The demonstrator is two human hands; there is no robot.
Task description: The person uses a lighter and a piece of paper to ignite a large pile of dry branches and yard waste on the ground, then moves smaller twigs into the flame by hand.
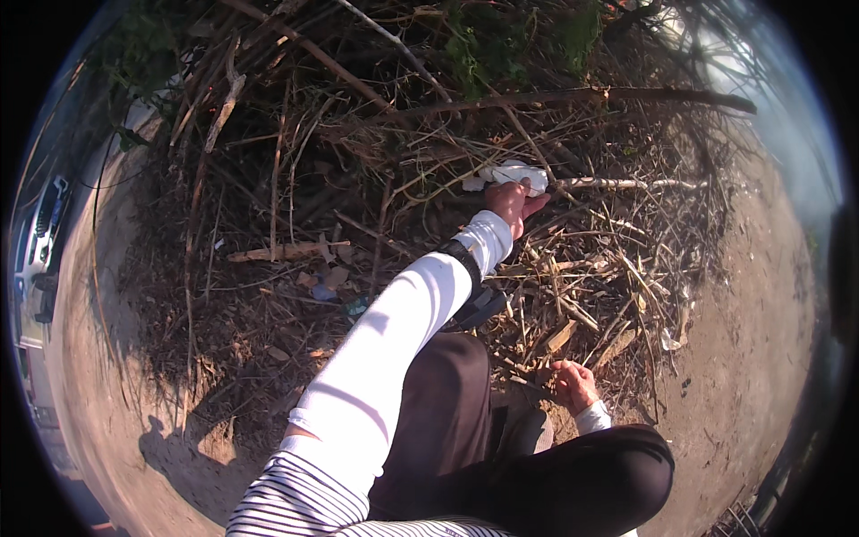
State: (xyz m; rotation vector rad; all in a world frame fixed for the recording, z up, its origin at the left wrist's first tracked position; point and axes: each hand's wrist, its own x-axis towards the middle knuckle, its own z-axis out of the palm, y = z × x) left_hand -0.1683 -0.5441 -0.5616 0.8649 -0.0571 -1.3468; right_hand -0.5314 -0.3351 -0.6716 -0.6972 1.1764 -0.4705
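Note:
My left hand (511,207) reaches into a large pile of dry sticks and twigs. Its fingers and thumb are closed on a crumpled white piece, perhaps paper or plastic (515,172), which lies among the stems. A white sleeve with a black strap covers that forearm. Low on the right, beside my bent knee, my right hand (576,387) rests near the wood chips and twigs, its fingers curled. Whether it holds a small stick cannot be told. A flat piece of wood (561,335) lies just above it.
A long dark branch (671,97) crosses the top of the pile, with green leaves (470,60) behind. A pale stick (624,182) extends right of my left hand. Bare dirt ground (758,268) borders the pile. A parked vehicle (40,241) stands far left.

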